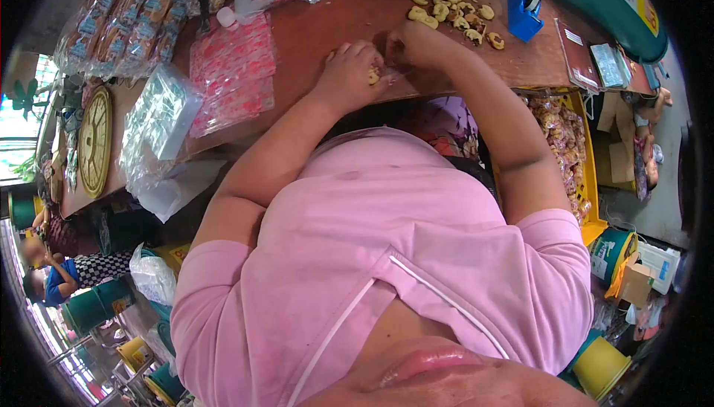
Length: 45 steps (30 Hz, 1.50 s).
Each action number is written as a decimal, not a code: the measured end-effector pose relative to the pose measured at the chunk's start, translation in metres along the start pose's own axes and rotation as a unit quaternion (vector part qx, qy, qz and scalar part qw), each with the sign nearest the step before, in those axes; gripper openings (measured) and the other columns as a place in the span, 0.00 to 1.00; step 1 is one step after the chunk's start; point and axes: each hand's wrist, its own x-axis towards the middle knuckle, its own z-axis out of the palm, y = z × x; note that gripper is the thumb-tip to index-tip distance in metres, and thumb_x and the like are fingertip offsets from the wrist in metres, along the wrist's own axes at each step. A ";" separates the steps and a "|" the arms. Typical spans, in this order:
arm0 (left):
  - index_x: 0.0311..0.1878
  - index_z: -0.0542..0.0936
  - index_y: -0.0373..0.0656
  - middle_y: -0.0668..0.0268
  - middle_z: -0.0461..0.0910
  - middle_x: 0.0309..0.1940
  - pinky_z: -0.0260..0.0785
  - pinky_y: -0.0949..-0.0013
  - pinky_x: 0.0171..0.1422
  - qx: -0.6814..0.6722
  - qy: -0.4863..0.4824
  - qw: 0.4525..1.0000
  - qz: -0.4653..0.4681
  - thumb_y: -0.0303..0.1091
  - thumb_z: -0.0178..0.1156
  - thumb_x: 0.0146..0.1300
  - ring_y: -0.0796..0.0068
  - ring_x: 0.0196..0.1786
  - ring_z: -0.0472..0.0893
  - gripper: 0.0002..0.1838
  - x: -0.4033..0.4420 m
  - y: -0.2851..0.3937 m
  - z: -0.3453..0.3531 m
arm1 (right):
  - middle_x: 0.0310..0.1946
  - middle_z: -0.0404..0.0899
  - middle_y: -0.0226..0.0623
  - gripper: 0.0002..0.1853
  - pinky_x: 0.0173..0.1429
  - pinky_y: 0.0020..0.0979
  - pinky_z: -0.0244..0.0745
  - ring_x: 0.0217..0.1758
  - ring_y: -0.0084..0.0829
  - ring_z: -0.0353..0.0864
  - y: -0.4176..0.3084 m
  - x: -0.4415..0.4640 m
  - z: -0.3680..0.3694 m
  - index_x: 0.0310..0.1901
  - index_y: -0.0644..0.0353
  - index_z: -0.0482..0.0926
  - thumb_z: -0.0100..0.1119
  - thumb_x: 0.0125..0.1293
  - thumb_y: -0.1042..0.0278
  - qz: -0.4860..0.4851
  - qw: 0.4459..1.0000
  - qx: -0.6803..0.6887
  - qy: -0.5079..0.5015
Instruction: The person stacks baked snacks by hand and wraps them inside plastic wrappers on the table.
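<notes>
My left hand (351,72) is closed around a small clear plastic bag with pale cookies (373,76) showing at its edge, just over the table's near edge. Beside it, my right hand (416,46) is curled with its fingertips pinched close to the bag. What those fingertips grip is hidden. Beyond my right hand lies a loose pile of curved cookies (440,11) on the brown table (320,28). A blue tape dispenser (526,11) stands to the right of the pile.
Left on the table are red-printed plastic bags (232,65), a clear bag stack (160,113) and wrapped packs (123,28). At right lies a large teal container (610,5). A yellow crate (591,176) of packed goods stands below. Other people are at far left and right.
</notes>
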 end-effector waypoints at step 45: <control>0.44 0.76 0.42 0.52 0.81 0.50 0.69 0.53 0.69 -0.245 -0.024 0.966 0.081 0.20 0.55 0.60 0.53 0.58 0.81 0.10 0.010 -0.012 -0.011 | 0.39 0.84 0.43 0.09 0.51 0.46 0.79 0.44 0.47 0.82 -0.017 -0.056 0.064 0.38 0.59 0.89 0.71 0.55 0.67 -0.079 0.949 -0.023 0.303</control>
